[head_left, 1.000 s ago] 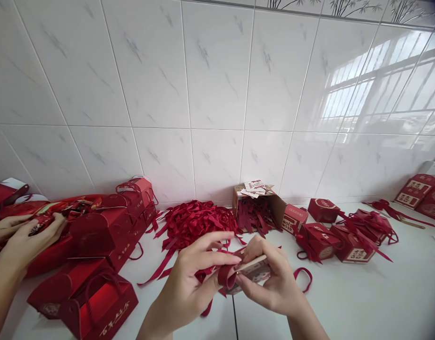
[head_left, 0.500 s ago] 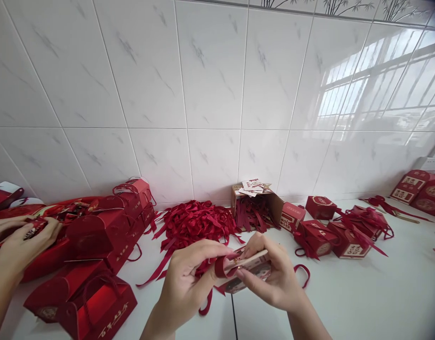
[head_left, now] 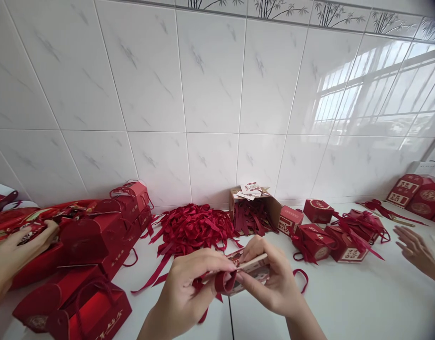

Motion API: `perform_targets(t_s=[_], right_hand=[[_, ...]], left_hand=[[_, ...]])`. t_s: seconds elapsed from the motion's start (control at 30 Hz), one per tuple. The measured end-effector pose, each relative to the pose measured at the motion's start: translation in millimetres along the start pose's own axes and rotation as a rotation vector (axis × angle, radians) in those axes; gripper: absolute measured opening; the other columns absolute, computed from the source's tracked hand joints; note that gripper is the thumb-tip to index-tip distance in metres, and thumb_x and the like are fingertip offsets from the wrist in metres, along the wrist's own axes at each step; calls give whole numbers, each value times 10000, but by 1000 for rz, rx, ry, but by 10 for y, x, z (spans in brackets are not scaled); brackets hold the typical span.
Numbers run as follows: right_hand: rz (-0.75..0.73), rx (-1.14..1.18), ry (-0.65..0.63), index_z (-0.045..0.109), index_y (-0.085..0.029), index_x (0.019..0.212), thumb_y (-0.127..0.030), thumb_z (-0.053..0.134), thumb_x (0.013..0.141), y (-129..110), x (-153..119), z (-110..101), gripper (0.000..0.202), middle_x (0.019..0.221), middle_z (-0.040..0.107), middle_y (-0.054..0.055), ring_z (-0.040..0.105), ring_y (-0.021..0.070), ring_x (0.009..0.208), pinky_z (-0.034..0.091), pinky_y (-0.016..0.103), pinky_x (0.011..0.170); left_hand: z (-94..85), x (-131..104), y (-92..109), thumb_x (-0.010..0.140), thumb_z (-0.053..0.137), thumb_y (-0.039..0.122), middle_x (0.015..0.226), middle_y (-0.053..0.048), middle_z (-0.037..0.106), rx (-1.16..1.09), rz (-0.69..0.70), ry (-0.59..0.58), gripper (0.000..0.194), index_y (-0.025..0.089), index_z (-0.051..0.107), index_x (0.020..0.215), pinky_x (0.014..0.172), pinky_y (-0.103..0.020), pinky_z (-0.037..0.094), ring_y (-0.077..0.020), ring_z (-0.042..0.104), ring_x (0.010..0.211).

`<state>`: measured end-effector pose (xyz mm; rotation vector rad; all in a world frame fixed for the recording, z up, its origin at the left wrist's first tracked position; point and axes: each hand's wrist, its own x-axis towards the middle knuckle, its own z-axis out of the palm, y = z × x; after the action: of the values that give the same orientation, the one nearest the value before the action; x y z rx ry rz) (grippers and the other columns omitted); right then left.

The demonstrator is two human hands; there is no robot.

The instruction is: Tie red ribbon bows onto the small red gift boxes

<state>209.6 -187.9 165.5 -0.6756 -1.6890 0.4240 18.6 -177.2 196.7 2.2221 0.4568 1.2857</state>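
In the middle front, my left hand (head_left: 191,285) pinches a dark red ribbon (head_left: 224,283), which curls in a loop below the fingertips. My right hand (head_left: 272,278) grips a small printed card piece (head_left: 258,273) with a pale, thick-looking edge. The ribbon lies against this piece where my fingertips meet, and the fingers hide how the two join. Just behind my hands spreads a heap of red ribbons (head_left: 196,226). A loose ribbon loop (head_left: 301,279) lies to the right of my right hand.
Red gift boxes with handles (head_left: 93,302) crowd the left, beside another person's hand (head_left: 29,243). A cardboard box (head_left: 274,210) of ribbons stands at the wall. Several red boxes with ribbons (head_left: 346,242) sit to the right, near another hand (head_left: 415,250).
My left fingertips have come closer to the right ones, and the ribbon loop has turned lower and forward. Another person's hand at the right has come further into view.
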Motion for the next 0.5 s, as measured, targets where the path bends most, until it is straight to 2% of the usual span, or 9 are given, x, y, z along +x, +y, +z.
perform_targets(t_s=[0.2,0.37,0.5], right_hand=[[-92,64,92,522,-212,781,-205,717,719,7,6,10,205,712,565,16,530,148,616,424,284,546],[-127,192,116,524,-225,785,-252,725,729,29,-13,49,211,718,573,22,533,165,639,435,311,573],[-108,274,120,542,-226,786,-309,728,736,35,-21,66,210,707,563,21,522,164,635,425,310,570]], left_hand=[[58,8,17,760,543,11,912,-86,656,-149,6,-50,329,209,618,1012,739,-326,563,-209,643,871],[151,-18,-50,767,614,23,871,-54,671,-219,-3,54,282,237,613,951,783,-359,561,-208,655,878],[175,-49,-81,760,653,46,818,-54,700,-147,100,113,312,259,615,985,776,-393,569,-253,659,935]])
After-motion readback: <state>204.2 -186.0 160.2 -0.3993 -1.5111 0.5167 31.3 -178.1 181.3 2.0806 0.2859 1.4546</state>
